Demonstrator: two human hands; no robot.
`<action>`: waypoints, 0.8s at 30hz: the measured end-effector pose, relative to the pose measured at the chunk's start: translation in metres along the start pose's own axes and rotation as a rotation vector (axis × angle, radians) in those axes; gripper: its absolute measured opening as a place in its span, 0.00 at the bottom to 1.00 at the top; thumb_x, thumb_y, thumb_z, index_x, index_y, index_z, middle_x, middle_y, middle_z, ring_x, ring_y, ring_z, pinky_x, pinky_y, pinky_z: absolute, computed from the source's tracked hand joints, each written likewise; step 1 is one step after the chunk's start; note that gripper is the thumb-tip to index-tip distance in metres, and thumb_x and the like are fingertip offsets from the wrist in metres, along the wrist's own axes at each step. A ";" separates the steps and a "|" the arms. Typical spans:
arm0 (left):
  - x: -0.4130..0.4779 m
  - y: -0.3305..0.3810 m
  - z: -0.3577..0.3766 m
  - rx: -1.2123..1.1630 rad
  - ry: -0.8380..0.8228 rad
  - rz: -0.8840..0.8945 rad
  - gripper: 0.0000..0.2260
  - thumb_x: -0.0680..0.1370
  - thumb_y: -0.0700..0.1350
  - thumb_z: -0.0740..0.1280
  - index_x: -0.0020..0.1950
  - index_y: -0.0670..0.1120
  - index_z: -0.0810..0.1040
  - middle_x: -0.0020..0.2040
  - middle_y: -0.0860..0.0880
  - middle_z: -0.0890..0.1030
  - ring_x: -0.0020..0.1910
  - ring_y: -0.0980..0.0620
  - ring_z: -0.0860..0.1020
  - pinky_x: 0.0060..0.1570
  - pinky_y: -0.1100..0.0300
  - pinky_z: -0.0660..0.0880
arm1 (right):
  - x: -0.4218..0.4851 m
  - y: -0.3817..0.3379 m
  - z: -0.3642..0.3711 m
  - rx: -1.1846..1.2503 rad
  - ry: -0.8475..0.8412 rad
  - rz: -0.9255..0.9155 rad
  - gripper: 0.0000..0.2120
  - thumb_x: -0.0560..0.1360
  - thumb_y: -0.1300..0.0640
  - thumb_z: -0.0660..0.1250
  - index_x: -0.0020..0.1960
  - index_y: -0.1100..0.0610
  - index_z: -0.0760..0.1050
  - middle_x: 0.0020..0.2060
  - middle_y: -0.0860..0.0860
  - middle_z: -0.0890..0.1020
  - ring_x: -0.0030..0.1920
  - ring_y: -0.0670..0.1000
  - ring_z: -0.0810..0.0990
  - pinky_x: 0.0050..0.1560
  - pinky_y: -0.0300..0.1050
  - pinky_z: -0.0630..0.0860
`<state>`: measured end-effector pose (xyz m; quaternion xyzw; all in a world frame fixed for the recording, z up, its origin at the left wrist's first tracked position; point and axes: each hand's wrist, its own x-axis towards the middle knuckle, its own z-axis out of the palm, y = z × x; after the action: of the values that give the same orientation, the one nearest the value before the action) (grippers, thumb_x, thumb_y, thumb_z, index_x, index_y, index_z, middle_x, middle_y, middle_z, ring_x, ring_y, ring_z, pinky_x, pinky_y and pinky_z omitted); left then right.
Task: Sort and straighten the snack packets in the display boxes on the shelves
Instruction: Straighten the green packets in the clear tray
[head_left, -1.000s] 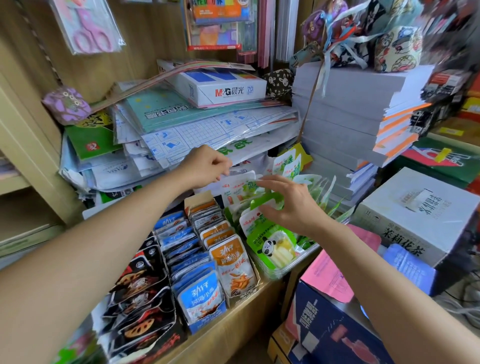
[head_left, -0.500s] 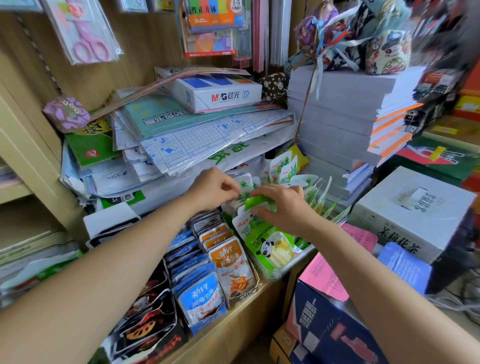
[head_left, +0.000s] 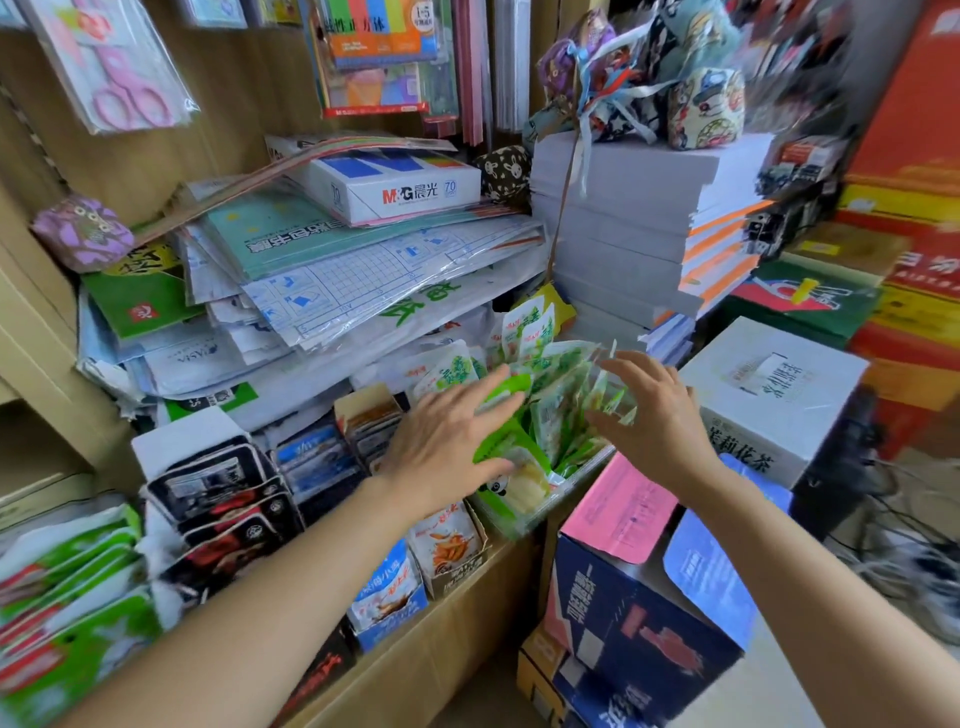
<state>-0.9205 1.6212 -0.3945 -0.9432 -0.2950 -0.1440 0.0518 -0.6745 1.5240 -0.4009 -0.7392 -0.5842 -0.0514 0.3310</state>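
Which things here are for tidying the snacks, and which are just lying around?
For the job: green snack packets, orange packets, blue packets, black packets, left hand and right hand, both open at the green ones.

Just lying about: M&G paper box, pink scissors, paper stack, white carton, blue carton.

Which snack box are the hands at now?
The clear tub of green packets at the row's right end: the only see-through one, with the left hand and right hand either side of its packets.
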 end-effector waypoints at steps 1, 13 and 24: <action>-0.001 0.000 0.004 0.013 0.019 -0.025 0.37 0.74 0.66 0.69 0.80 0.58 0.60 0.82 0.53 0.57 0.75 0.48 0.67 0.73 0.49 0.63 | -0.002 0.007 -0.003 -0.016 -0.012 0.032 0.27 0.73 0.48 0.74 0.70 0.49 0.73 0.69 0.48 0.73 0.68 0.56 0.70 0.63 0.60 0.68; 0.008 0.027 -0.008 0.126 -0.017 -0.408 0.35 0.68 0.70 0.72 0.73 0.59 0.72 0.73 0.48 0.71 0.69 0.47 0.71 0.63 0.49 0.71 | -0.003 0.026 0.013 0.260 -0.118 0.153 0.34 0.71 0.55 0.78 0.74 0.51 0.70 0.65 0.51 0.77 0.60 0.53 0.79 0.60 0.54 0.76; 0.064 0.082 -0.004 -0.227 0.062 -0.373 0.29 0.78 0.49 0.72 0.77 0.48 0.69 0.71 0.47 0.76 0.67 0.46 0.75 0.63 0.56 0.72 | 0.015 0.033 0.023 0.514 -0.125 0.280 0.50 0.66 0.51 0.81 0.80 0.47 0.56 0.74 0.48 0.69 0.64 0.51 0.76 0.59 0.44 0.75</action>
<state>-0.8245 1.5879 -0.3726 -0.8670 -0.4448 -0.2124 -0.0731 -0.6478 1.5458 -0.4262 -0.7065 -0.4896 0.1900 0.4744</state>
